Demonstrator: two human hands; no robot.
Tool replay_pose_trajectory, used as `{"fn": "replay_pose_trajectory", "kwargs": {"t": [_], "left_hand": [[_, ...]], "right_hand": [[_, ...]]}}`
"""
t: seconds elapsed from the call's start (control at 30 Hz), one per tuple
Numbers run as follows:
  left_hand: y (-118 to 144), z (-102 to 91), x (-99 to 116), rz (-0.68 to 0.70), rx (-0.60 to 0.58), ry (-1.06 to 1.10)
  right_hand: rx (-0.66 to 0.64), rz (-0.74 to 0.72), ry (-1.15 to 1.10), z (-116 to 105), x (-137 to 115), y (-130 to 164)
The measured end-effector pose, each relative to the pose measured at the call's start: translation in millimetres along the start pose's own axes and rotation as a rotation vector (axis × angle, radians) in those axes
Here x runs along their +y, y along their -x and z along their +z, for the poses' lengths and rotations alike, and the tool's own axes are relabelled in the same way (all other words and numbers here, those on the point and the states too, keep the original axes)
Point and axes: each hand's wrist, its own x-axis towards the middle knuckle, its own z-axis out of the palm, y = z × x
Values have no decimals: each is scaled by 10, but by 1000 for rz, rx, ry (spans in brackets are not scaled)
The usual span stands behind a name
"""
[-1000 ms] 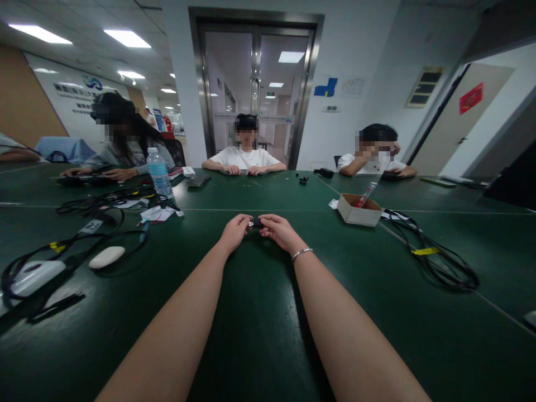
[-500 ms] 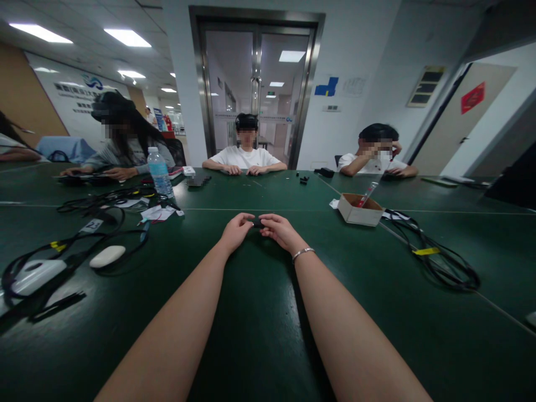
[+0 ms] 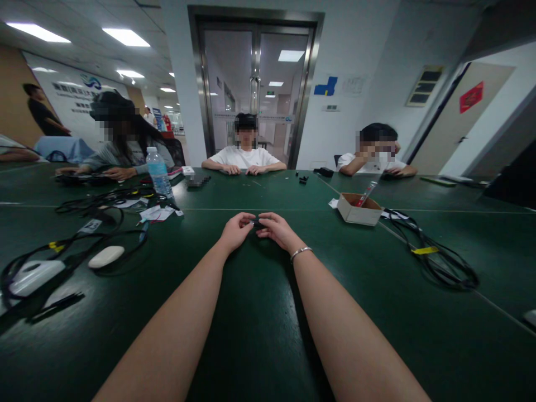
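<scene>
My left hand (image 3: 235, 230) and my right hand (image 3: 277, 230) meet over the middle of the dark green table (image 3: 259, 312). Between their fingertips they pinch a small black part (image 3: 255, 223), mostly hidden by the fingers. A thin silver bracelet (image 3: 301, 252) circles my right wrist. Both forearms stretch out over the tabletop.
A small cardboard box (image 3: 359, 209) with a red-tipped tool stands at the right, beside a black cable bundle (image 3: 435, 258). At the left lie a water bottle (image 3: 158, 172), tangled black cables (image 3: 79, 234), a white oval object (image 3: 106, 256) and paper tags. Three people sit across the table.
My hands stay together on the small black part, with only slight finger shifts. A person has come into view standing at the far left.
</scene>
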Motion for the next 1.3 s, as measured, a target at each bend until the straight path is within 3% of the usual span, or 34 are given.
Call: {"fn": "replay_pose_trajectory", "kwargs": {"t": [0.17,0.27,0.43,0.57,0.77,1.3], "left_hand": [[-14,15,-46,28,-16,2],[-13,16,-44,19,-8,3],[-29,14,-85,22,-12,13],[-55,20,-148,13,-22,29],[-52,22,-147,21,-14,10],[-46,20,-146,14,-18,12]], "right_hand": [[13,-26,162,49,11,-21],[-30,-68,87,40,0,-3],[-47,22,102,28,-34,33],[-82,-54,48,25,-62,72],[-16,39,45,35,-54,57],[-16,9,-92,15,-33,30]]}}
